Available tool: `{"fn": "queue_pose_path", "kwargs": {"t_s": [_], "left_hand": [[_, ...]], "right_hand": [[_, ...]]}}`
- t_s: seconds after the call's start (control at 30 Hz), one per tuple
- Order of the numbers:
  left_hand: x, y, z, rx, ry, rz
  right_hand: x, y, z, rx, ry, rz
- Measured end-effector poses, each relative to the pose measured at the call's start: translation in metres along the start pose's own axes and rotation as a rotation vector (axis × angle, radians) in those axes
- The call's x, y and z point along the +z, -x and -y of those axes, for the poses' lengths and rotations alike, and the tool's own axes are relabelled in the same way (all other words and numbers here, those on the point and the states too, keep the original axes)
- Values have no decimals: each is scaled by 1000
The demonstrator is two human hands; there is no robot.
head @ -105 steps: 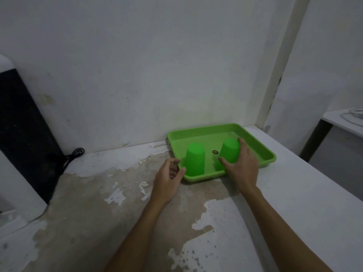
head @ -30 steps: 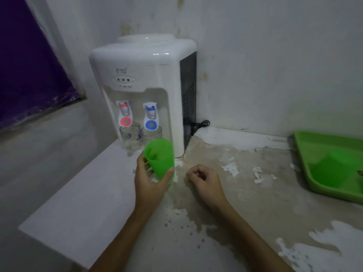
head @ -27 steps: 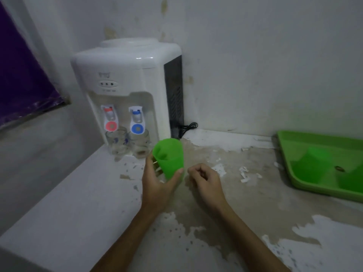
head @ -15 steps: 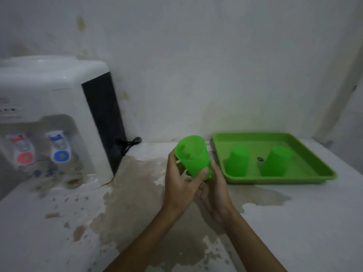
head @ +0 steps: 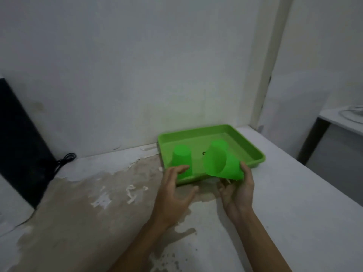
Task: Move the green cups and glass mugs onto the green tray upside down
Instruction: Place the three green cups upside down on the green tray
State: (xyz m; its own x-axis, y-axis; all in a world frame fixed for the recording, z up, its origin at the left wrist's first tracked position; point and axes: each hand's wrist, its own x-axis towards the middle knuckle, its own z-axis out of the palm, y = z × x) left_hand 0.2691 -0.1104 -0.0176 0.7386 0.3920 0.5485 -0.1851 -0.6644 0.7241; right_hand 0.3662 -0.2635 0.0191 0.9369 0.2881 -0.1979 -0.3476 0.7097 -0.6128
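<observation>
Both hands sit at the tray's near edge: my right hand [head: 236,190] now grips the green cup [head: 222,163], passed over from my left hand [head: 172,193], which hangs open and empty. Cup is tipped on its side, mouth toward nine o'clock—mid-flip over the green tray [head: 245,146]. Two cups already stand inverted there; the left one [head: 181,160] at ten o'clock—third placement is imminent.

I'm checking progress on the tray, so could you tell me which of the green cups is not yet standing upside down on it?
The cup in the right hand: this held cup is tipped sideways above the tray's near edge.
</observation>
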Motion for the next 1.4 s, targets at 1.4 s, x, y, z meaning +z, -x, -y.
{"fn": "queue_pose_path", "kwargs": {"t_s": [1.4], "left_hand": [[3, -41, 49, -112, -187, -230]], "right_hand": [[-32, -124, 64, -758, 1596, -311]]}}
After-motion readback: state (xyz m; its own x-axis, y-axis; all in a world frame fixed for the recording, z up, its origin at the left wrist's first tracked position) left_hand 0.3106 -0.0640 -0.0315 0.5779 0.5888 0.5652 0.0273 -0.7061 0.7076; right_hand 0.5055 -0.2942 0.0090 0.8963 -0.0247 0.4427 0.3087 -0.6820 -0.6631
